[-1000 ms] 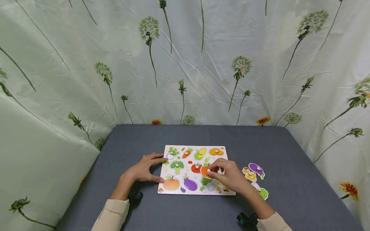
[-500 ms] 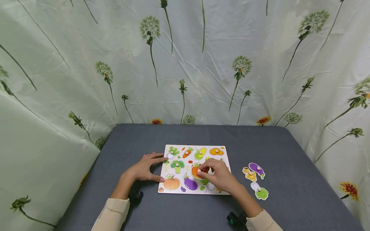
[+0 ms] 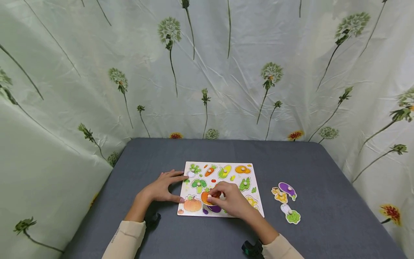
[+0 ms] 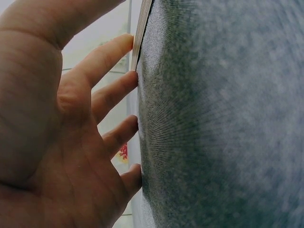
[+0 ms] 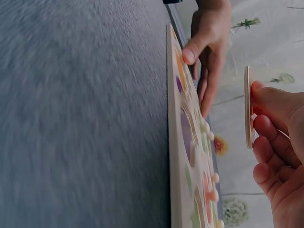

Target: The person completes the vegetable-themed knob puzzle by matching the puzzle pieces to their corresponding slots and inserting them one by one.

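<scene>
An orange pumpkin puzzle piece (image 3: 205, 198) is held by its knob between the thumb and fingers of my right hand (image 3: 232, 200). It is lifted over the lower left part of the white vegetable puzzle board (image 3: 237, 175), overlapping the printed eggplant (image 3: 215, 209) in the head view. Seen edge-on in the right wrist view, the pumpkin piece (image 5: 248, 107) stands apart from the board (image 5: 174, 142). My left hand (image 3: 162, 188) lies spread at the board's left side, thumb and index finger on its edge; in the left wrist view the other fingertips reach down to the cloth.
Right of the board lie three loose knobbed pieces: a purple eggplant (image 3: 286, 189), a yellow knobbly piece (image 3: 279, 196) and a green-and-white cabbage (image 3: 293, 217). Several pieces sit in the board, among them a broccoli (image 3: 198, 184) and a corn (image 3: 224, 172). Grey cloth (image 3: 155, 149) covers the table.
My right hand has carried the pumpkin piece leftward and toward me across the board, from over the tomato to the eggplant. My left hand stays at the board's edge.
</scene>
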`<state>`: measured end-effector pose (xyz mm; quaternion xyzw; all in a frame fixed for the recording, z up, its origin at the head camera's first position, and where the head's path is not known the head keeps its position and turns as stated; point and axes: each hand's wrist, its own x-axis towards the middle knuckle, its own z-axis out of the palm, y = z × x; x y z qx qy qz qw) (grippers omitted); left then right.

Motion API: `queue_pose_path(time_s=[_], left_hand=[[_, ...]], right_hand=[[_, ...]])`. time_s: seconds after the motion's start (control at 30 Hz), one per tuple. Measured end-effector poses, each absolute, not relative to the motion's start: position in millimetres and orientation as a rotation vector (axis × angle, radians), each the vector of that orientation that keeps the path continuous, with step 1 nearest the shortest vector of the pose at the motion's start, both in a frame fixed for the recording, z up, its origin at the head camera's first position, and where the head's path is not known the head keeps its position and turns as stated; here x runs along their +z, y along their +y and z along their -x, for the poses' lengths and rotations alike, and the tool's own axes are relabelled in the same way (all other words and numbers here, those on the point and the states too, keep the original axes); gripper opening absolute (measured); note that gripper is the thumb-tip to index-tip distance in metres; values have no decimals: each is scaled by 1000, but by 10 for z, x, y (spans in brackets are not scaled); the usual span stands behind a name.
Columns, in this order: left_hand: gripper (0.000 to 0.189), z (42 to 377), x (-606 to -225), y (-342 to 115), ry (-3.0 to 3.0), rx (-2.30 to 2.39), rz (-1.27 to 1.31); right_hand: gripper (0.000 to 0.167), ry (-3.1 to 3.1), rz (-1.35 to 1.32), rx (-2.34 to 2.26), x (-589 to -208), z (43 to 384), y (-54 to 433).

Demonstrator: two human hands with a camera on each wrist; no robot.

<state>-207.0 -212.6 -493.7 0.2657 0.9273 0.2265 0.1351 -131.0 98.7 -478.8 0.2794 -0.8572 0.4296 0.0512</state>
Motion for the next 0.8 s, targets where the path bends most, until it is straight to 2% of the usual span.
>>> queue_pose_path(time_s=[0.8], left_hand=[[90, 2064, -4913, -2124, 2692, 651, -772]], right_hand=[[10, -2702, -1003, 1325, -4885, 1366, 497]])
